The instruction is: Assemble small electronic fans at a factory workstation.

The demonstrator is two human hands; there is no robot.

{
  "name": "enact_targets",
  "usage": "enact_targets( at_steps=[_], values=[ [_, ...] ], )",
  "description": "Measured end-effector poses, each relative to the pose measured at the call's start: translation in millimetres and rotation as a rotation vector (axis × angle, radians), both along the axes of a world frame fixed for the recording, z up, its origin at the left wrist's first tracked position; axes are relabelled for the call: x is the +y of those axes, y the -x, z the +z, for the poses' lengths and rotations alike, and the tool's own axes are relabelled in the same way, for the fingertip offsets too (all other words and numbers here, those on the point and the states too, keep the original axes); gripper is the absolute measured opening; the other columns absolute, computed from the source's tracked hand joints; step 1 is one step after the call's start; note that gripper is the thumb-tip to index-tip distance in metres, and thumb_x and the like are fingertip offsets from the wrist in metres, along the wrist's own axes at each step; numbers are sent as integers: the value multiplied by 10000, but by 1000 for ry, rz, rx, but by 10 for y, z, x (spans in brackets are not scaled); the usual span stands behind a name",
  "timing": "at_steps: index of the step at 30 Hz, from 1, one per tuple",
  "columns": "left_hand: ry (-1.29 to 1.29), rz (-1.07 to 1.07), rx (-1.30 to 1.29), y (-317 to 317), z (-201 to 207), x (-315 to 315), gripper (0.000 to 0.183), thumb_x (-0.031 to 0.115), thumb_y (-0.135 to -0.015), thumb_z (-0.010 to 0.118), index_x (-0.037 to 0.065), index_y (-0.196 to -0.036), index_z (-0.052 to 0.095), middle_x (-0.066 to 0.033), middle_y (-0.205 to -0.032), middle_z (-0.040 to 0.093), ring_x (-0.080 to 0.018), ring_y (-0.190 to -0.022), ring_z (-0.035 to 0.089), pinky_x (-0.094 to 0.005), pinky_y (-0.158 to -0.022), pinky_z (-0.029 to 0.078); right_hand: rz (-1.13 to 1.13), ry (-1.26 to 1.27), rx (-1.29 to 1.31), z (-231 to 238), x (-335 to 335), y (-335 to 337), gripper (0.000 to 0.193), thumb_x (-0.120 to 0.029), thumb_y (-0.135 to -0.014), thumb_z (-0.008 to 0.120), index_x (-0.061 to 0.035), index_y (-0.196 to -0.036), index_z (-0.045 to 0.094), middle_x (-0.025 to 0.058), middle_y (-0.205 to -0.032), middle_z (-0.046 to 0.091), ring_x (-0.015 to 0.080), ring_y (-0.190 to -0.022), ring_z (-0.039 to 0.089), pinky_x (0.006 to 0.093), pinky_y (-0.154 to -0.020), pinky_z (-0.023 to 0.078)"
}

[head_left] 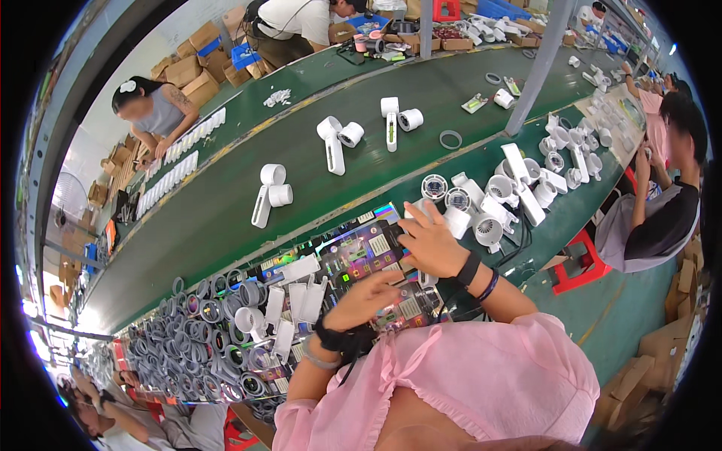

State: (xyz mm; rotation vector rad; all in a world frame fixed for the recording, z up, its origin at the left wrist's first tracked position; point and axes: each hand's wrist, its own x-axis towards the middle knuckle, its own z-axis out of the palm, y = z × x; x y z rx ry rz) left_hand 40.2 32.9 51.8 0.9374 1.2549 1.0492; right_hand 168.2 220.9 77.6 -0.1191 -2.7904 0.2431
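Observation:
My left hand (366, 299) lies over the glossy printed boxes (350, 259), its fingers stretched to the right and nothing visible in them. A little farther off, my right hand (434, 244) reaches forward with fingers apart. Its fingertips overlap a white round part (412, 211); whether they touch it I cannot tell. Part of another white piece (427, 279) shows below the right wrist. Flat white handle covers (302, 267) lie left of my hands, with a white fan head (250, 320) beside them. Several white fan housings (489, 229) stand to the right of my right hand.
Grey rings (188, 338) are heaped at the left. Beyond the bench runs a green conveyor belt (226, 177) carrying white handheld fans (331, 143) and a loose ring (450, 140). A metal post (538, 71) rises at the right. Co-workers sit across the belt and at both sides.

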Motion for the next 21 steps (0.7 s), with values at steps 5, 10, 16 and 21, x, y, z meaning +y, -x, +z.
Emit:
enact_targets(
  at_steps=[5, 10, 16, 21],
  values=[
    [-23, 326, 250, 817, 490, -261, 358, 151, -915, 557, 23, -1246, 513, -44, -1189, 573, -150, -1032, 585, -259, -854, 455, -58, -89, -56, -89, 225, -183, 285, -297, -694, 700, -107, -906, 692, 46, -1176, 570, 297, -1319, 335, 538, -1098, 185],
    [186, 725, 542, 1764, 536, -64, 392, 127, -842, 588, -20, -1202, 539, -78, -1167, 579, -171, -1047, 566, -275, -860, 448, -97, -128, -61, -101, 447, -398, 237, -306, -683, 674, -113, -818, 701, 14, -1164, 585, 280, -1315, 343, 540, -1098, 176],
    [268, 794, 1382, 3289, -598, -352, 649, 247, -720, 643, -67, -1258, 464, -272, -1153, 570, -387, -1128, 530, -419, -961, 410, -130, -150, -35, 20, 451, -407, 215, -239, -632, 669, -120, -808, 703, -4, -1162, 581, 246, -1298, 360, 520, -1097, 201],
    [464, 668, 1313, 3174, -530, 28, 539, 280, -731, 643, -19, -1159, 510, -258, -1074, 610, -392, -1065, 568, -449, -915, 446, -215, -196, 18, -6, 558, -601, 146, -172, -700, 616, -119, -811, 693, -4, -1173, 577, 246, -1294, 367, 496, -1102, 211]
  ],
)
